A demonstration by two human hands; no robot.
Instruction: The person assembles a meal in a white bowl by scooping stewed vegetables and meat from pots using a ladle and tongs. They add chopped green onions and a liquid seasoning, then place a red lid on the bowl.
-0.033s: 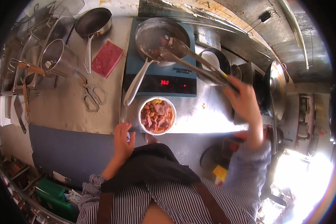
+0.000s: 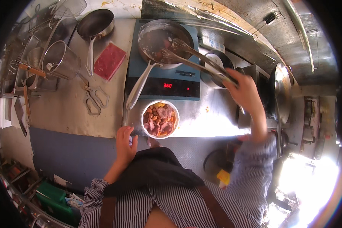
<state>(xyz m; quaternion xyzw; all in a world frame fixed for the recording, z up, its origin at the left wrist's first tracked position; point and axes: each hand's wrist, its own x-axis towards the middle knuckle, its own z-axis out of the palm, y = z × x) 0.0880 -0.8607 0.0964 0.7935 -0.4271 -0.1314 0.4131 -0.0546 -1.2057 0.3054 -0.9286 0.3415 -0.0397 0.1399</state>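
My right hand [image 2: 244, 90] grips metal tongs [image 2: 201, 60], whose spread tips reach into a frying pan [image 2: 145, 33] holding dark pieces of food. The pan sits on a blue-green induction cooker [image 2: 131, 78] with a lit red display, its handle pointing toward me. Fingers of my left hand [image 2: 125, 144] lie stretched over the counter's front edge, with a small white-and-blue bit showing beside the thumb that I cannot make out. Just right of it stands a white bowl [image 2: 142, 122] filled with sliced meat and orange-brown chunks.
Left on the counter [image 2: 68, 117] are a red packaged slab [image 2: 110, 61], scissors [image 2: 95, 100], a small black pan [image 2: 95, 23] and a wire-mesh strainer [image 2: 62, 60]. A second dark pan [image 2: 228, 62] stands close right of the cooker, near a large wok [image 2: 283, 89].
My right hand has shifted slightly away from me with the tongs, whose tips stay in the pan. My left hand has kept its place.
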